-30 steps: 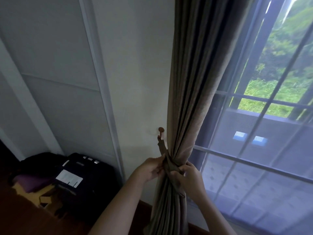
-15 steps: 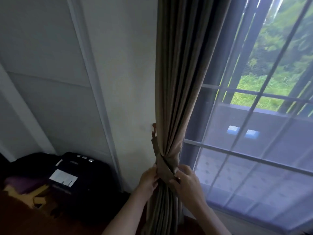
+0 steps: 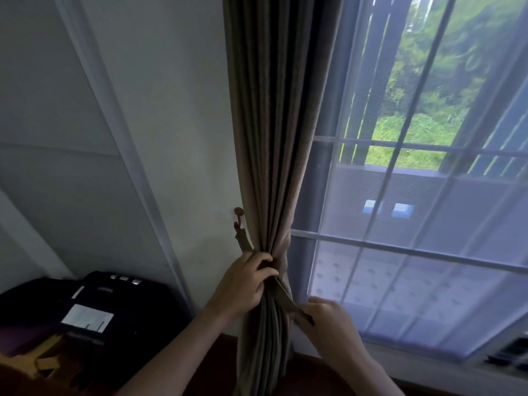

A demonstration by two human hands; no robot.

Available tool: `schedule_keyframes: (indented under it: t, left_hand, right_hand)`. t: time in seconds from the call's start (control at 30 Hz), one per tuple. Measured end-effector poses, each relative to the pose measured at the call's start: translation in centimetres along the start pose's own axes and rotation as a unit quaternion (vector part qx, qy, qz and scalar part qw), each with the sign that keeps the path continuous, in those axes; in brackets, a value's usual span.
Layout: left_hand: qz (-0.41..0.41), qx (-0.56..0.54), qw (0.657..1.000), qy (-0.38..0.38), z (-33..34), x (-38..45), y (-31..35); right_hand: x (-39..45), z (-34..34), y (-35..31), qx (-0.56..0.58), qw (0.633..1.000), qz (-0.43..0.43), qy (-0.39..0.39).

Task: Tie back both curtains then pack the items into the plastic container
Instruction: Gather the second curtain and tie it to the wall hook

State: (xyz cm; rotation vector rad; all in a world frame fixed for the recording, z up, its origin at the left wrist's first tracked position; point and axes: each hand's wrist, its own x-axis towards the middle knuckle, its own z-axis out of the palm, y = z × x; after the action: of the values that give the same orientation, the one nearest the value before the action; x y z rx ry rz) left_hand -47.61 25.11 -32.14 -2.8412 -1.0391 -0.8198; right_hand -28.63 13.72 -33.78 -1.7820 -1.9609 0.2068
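A brown curtain hangs gathered at the left edge of the window. A matching tie-back strap wraps around it at waist height and runs up to a round-headed wall hook. My left hand grips the bundled curtain and the strap at the wrap. My right hand pinches the strap's loose end, pulled down and to the right of the curtain. No plastic container is in view.
A sheer white curtain covers the window on the right. A black suitcase with a white label lies on the floor at lower left beside a white sliding door. Dark wooden floor lies below.
My right hand has drawn the strap's end down and to the right, away from the curtain. My left hand has shifted up onto the wrap. The camera moved closer.
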Motion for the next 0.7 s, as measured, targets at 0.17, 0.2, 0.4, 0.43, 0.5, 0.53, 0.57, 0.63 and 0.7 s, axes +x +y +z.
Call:
schedule_keyframes:
  t: [0.17,0.2,0.4,0.43,0.5,0.53,0.57,0.63,0.7]
  left_hand:
    - [0.033,0.005,0.999,-0.022,0.0,0.7,0.5]
    - [0.038,0.011,0.999,-0.020,0.2,0.8,0.7]
    - [-0.026,0.013,0.999,0.017,0.3,2.5,2.4]
    - [-0.027,0.002,0.999,0.031,0.2,2.9,3.0]
    - [0.001,-0.026,0.998,0.049,0.2,3.6,4.5]
    - [0.035,-0.029,0.998,0.050,0.3,4.0,5.2]
    - [0.079,-0.015,0.996,0.043,0.5,4.5,6.1]
    - [0.160,0.052,0.986,0.005,1.0,5.9,7.4]
    - [0.203,0.146,0.967,-0.052,1.7,8.1,8.1]
  right_hand:
    - [-2.5,-0.3,1.3,0.015,0.999,0.019,0.026]
    - [-3.0,-0.4,1.5,0.022,0.999,0.020,0.028]
    - [-2.2,-4.7,4.6,0.142,0.975,0.159,0.061]
    - [-1.6,-5.5,5.2,0.174,0.965,0.180,0.081]
    - [-0.4,-7.0,6.3,0.237,0.941,0.211,0.113]
    - [0.1,-7.4,6.8,0.264,0.929,0.225,0.133]
    - [0.5,-7.5,7.3,0.284,0.917,0.234,0.153]
    - [1.0,-7.2,8.2,0.317,0.899,0.246,0.178]
    - [1.2,-6.6,8.7,0.358,0.879,0.255,0.185]
